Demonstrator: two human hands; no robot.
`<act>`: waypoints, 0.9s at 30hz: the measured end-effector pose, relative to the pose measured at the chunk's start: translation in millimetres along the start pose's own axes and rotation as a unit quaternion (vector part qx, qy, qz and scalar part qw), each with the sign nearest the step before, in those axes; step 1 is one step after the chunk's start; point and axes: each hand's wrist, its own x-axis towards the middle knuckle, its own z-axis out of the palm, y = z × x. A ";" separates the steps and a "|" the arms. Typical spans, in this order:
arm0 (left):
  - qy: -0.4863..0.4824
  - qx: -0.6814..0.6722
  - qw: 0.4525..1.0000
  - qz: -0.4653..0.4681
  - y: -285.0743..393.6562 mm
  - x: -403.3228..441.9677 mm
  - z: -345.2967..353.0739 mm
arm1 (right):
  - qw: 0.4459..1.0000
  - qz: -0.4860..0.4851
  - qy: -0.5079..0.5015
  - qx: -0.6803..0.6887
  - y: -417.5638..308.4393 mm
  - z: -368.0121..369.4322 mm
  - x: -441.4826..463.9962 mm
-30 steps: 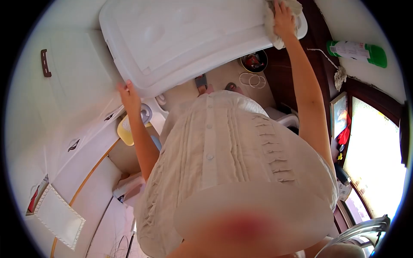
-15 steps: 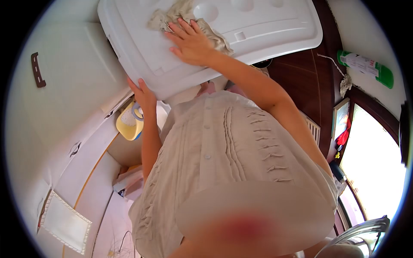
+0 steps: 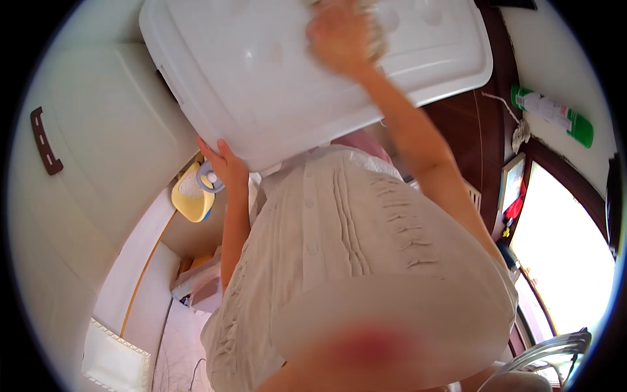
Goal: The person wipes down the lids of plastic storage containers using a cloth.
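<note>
A large white plastic lid (image 3: 261,98) with rounded corners and shallow round dents fills the top middle. At its near left corner, my left hand (image 3: 227,164) grips the edge, fingers bent around the rim. My right hand (image 3: 339,39) rests over a crumpled beige cloth (image 3: 375,40) on the lid's far part. That hand is blurred by motion, its fingers curled on the cloth, which shows partly beside and beyond it.
A white cabinet with a brown handle (image 3: 46,140) stands at the left, near a yellow plastic item (image 3: 191,193). Dark red wood paneling (image 3: 457,137), a green-and-white container (image 3: 552,114) and a bright window (image 3: 562,242) are at the right.
My right hand first swept left with the cloth from the lid's right end, then moved back right and farther away. My left hand stays at the near left corner; the lid's tilt has shifted slightly.
</note>
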 end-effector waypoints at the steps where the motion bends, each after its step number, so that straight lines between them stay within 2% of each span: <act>1: 0.007 -0.002 1.000 0.004 -3.2 0.7 1.3 | 0.976 -0.062 0.165 0.127 -36.7 22.5 -7.6; 3: 0.011 0.036 0.999 0.002 -6.5 0.4 -1.4 | 0.945 -0.176 0.173 0.214 -89.6 29.2 -24.9; 6: 0.008 0.013 1.000 -0.007 -0.3 0.2 -0.5 | 0.923 -0.243 0.184 0.234 -58.3 28.1 0.5; 7: 0.012 0.013 1.000 -0.009 -0.2 -0.8 0.0 | 0.929 -0.222 0.241 0.173 -40.3 35.7 18.9; 8: 0.013 0.027 1.000 -0.001 -0.9 -0.4 0.3 | 0.958 -0.195 0.208 0.037 -12.4 25.5 39.0; 9: 0.013 0.042 0.999 0.006 -1.0 -1.3 -0.3 | 0.957 -0.198 0.208 0.039 26.2 22.9 65.2; 11: 0.010 0.053 0.999 -0.003 2.9 -4.4 -2.7 | 0.967 -0.011 0.205 0.153 100.9 35.8 118.3; 12: 0.009 0.056 0.998 -0.006 5.6 -2.1 0.0 | 0.966 -0.017 0.210 0.152 122.6 50.0 137.1; 15: 0.011 0.097 0.995 -0.001 5.8 -0.5 0.4 | 0.943 0.116 0.299 0.084 148.6 69.0 168.4; 16: 0.015 0.097 0.995 -0.003 5.1 -1.7 0.4 | 0.943 0.111 0.301 0.086 138.2 77.6 172.2; 18: 0.007 0.093 0.996 -0.008 11.0 -1.4 0.6 | 0.969 0.036 0.225 0.097 56.0 34.2 140.8; 19: 0.008 0.095 0.995 -0.009 10.1 -2.3 1.3 | 0.970 -0.036 0.212 0.112 16.6 19.4 127.4; 21: 0.024 0.101 0.995 -0.008 6.0 -4.2 1.5 | 0.933 -0.168 0.294 0.118 -46.5 -9.1 90.7; 22: 0.029 0.102 0.994 -0.006 5.0 -1.7 2.8 | 0.957 -0.206 0.161 0.123 -82.1 -0.7 80.6; 23: 0.029 0.091 0.995 0.009 3.7 -1.0 3.8 | 0.857 -0.256 0.366 0.256 -111.9 27.5 67.3; 24: 0.028 0.083 0.996 0.019 4.5 -4.3 2.2 | 0.855 -0.260 0.364 0.262 -109.9 25.8 63.3; 26: 0.034 0.069 0.997 0.004 7.1 -4.9 2.8 | 0.846 -0.363 0.283 0.269 -92.5 23.1 62.3; 27: 0.033 0.052 0.998 -0.009 7.9 -5.1 3.1 | 0.897 -0.375 0.109 0.209 -66.2 -2.9 78.2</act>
